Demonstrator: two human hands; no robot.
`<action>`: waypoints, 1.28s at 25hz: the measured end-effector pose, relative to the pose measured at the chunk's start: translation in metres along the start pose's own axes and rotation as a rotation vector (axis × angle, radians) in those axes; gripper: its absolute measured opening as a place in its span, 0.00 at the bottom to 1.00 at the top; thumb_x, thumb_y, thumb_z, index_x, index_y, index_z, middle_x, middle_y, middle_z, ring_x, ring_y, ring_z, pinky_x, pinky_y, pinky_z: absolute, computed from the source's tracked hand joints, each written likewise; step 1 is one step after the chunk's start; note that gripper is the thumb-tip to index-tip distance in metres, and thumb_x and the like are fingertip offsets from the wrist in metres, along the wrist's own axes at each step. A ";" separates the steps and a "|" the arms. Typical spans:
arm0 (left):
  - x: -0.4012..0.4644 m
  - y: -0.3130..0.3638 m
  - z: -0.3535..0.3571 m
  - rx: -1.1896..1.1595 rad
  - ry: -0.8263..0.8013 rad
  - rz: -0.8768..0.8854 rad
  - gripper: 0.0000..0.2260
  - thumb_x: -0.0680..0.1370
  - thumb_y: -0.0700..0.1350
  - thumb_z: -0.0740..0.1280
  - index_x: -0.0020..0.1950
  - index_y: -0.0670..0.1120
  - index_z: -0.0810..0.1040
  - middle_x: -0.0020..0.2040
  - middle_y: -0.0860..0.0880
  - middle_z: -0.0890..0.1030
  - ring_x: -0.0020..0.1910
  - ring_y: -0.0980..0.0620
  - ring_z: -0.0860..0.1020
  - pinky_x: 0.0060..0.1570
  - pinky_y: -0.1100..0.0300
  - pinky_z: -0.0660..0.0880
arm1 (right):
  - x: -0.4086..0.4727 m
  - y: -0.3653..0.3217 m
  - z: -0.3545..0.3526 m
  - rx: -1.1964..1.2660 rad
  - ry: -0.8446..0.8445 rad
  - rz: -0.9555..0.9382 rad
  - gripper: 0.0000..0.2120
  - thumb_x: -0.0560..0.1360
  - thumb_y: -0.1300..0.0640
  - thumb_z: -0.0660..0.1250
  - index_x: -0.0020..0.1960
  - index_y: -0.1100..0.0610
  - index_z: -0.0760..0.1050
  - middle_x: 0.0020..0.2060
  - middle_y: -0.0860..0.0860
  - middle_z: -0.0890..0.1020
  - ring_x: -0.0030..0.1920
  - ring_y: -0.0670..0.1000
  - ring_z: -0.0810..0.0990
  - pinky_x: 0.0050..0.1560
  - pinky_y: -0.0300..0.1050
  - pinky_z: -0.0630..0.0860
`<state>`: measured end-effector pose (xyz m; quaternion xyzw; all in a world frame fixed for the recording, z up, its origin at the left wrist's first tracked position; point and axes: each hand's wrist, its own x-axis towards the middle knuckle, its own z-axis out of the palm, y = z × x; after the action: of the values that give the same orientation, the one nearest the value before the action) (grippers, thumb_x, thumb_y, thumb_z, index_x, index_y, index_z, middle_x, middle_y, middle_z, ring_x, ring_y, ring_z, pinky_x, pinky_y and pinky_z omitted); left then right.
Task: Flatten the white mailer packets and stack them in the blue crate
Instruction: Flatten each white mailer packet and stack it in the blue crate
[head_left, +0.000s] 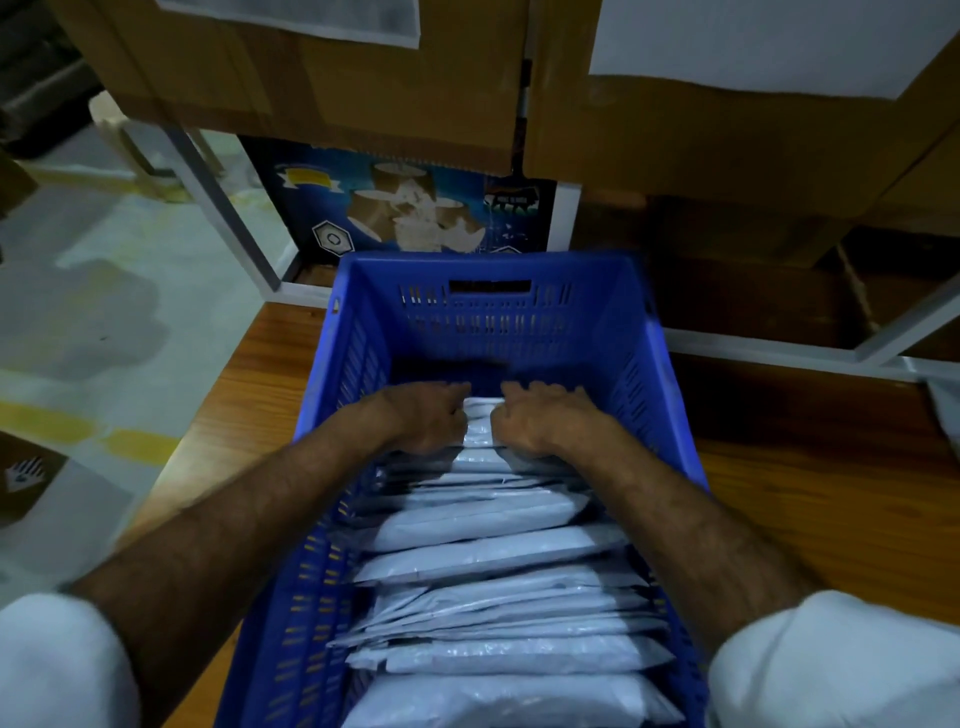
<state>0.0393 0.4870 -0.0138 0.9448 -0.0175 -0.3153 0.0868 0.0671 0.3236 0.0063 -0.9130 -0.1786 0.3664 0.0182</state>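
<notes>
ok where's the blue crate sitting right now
In the head view the blue crate sits centre frame on the wooden table, its far end near the printed carton, with white mailer packets inside.

Blue crate with slotted, grid-patterned walls. White, faintly glossy packets in a row behind the gripping hands. White sleeves. Orange-brown wood grain on the table either side of the grip. Plain brown cardboard boxes beyond it, white labels; dark blue printed box with tan shapes, a yellow banner.
</notes>
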 end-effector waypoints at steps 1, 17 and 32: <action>-0.001 -0.001 0.001 -0.017 0.053 0.040 0.26 0.85 0.52 0.56 0.83 0.47 0.57 0.80 0.45 0.65 0.77 0.44 0.66 0.74 0.53 0.63 | -0.012 -0.002 -0.002 -0.029 0.045 0.010 0.30 0.84 0.47 0.52 0.84 0.53 0.53 0.81 0.59 0.59 0.79 0.63 0.60 0.79 0.67 0.51; -0.004 0.010 0.005 -0.034 0.083 0.201 0.29 0.79 0.55 0.58 0.79 0.47 0.60 0.73 0.42 0.70 0.69 0.41 0.72 0.71 0.42 0.66 | -0.088 -0.013 0.141 -0.030 0.401 -0.022 0.39 0.77 0.35 0.32 0.85 0.51 0.37 0.82 0.61 0.34 0.82 0.59 0.32 0.78 0.70 0.34; 0.009 0.014 -0.004 0.074 0.153 0.181 0.30 0.85 0.58 0.52 0.84 0.50 0.48 0.82 0.42 0.59 0.77 0.39 0.63 0.76 0.47 0.58 | -0.074 -0.035 0.158 -0.114 0.700 -0.117 0.35 0.83 0.37 0.53 0.83 0.58 0.60 0.81 0.68 0.55 0.83 0.65 0.51 0.77 0.75 0.47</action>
<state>0.0490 0.4730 -0.0133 0.9632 -0.1076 -0.2325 0.0812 -0.1001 0.3156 -0.0545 -0.9709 -0.2337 0.0193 0.0485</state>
